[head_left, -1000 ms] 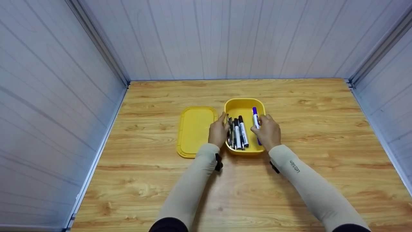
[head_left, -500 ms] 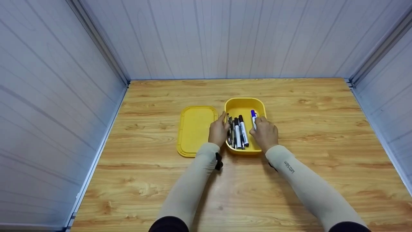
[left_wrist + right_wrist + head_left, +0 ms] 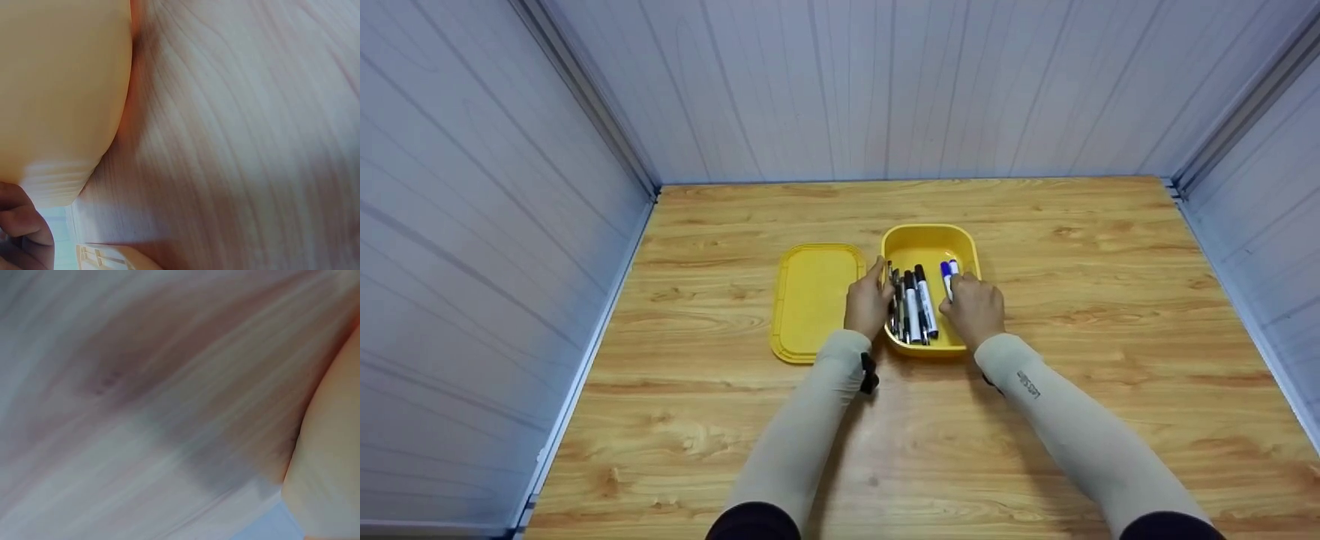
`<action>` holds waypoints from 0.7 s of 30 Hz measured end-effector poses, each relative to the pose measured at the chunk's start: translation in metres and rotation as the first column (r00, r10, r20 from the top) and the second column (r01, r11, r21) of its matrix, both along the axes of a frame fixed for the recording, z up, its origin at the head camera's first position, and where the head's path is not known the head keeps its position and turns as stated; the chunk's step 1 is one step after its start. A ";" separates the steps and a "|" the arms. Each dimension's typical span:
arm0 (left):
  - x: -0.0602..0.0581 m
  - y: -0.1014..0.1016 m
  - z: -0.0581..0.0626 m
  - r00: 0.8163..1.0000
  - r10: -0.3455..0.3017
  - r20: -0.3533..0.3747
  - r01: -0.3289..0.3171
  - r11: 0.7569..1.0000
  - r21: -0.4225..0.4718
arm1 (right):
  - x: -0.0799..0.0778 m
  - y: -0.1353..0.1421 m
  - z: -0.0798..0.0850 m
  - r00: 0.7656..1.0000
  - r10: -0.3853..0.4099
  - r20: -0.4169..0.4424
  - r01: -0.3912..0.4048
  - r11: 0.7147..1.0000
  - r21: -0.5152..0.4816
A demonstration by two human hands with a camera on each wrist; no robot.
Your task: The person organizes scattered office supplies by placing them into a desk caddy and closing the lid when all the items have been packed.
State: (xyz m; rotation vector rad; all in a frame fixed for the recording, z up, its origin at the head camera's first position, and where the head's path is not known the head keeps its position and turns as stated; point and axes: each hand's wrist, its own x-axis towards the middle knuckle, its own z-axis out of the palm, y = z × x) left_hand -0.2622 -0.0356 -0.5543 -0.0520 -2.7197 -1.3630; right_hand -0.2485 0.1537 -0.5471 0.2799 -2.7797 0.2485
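Observation:
A yellow plastic box point(image 3: 930, 235) stands uncovered on the table, with black-capped markers point(image 3: 926, 301) and several dark pens point(image 3: 897, 306) lying along its left side. My left hand point(image 3: 867, 304) grips the box's left rim; the left wrist view has its curled fingers point(image 3: 25, 225) at the box wall point(image 3: 62, 101). Reaching into the right half, my right hand point(image 3: 976, 309) holds a purple-capped marker point(image 3: 946, 271), whose lower part the fingers hide. Close beside it shows the tip of a second purple-and-white marker point(image 3: 954, 266). The right wrist view catches only the box's outer wall point(image 3: 329, 450).
A yellow lid point(image 3: 816, 300) lies flat on the wooden table point(image 3: 697, 420), just left of the box. Pale panel walls rise behind point(image 3: 855, 90) and along both sides.
My right hand has shifted slightly left and deeper into the box, taking the purple-capped marker left and down. A second purple-and-white tip now shows beside it. The left hand stays at the rim.

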 end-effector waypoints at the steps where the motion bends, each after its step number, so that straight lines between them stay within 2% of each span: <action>1: 0.000 0.000 0.000 1.000 -0.001 -0.002 0.001 1.000 0.001 | 0.000 0.000 0.000 1.000 -0.001 0.003 0.001 1.000 0.008; 10: 0.000 0.000 0.002 1.000 -0.001 0.007 0.002 1.000 -0.025 | -0.001 -0.003 -0.001 1.000 -0.015 0.015 0.013 0.994 0.110; 21: 0.000 -0.001 0.000 1.000 -0.004 0.021 0.003 1.000 0.011 | -0.002 -0.002 -0.001 0.998 -0.006 0.066 -0.003 0.991 0.136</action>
